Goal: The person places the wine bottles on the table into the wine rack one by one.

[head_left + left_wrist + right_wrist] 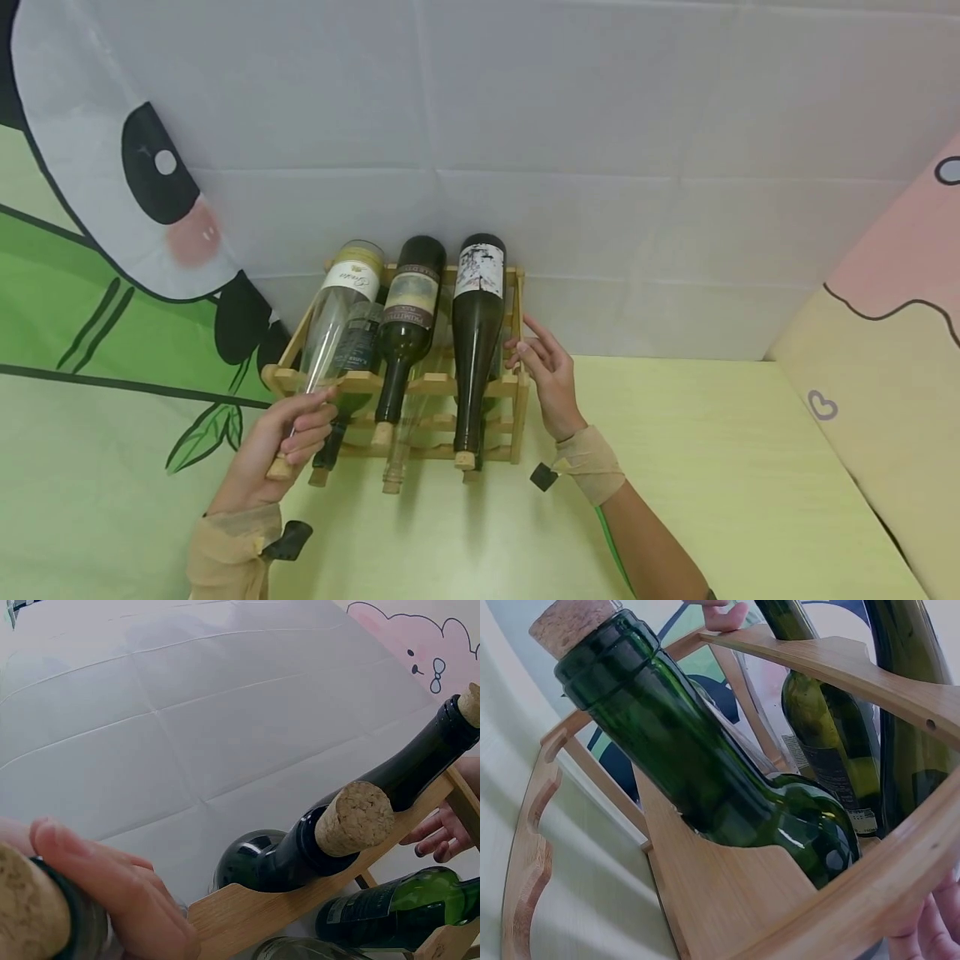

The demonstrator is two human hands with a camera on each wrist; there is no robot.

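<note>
A wooden wine rack [516, 425] holds corked bottles in tiers, necks toward me. On the top tier, at the left, lies a clear glass bottle [330, 321] with a white and yellow label. My left hand [258, 454] grips its neck, just behind the cork [30, 907]. Beside it rest a dark bottle [405, 333] with a beige and maroon label and, farther right, a dark bottle [478, 333] with a white label. My right hand [555, 387] is at the rack's right side, fingers loosely extended against or close to the frame; exact contact cannot be told.
Lower tiers hold more bottles, among them a green one [727, 787] and a clear one [396, 458]. A pale yellow tabletop [675, 467] lies under the rack. Behind it hangs a creased white cloth [600, 208]; a printed green cloth [112, 467] is on the left.
</note>
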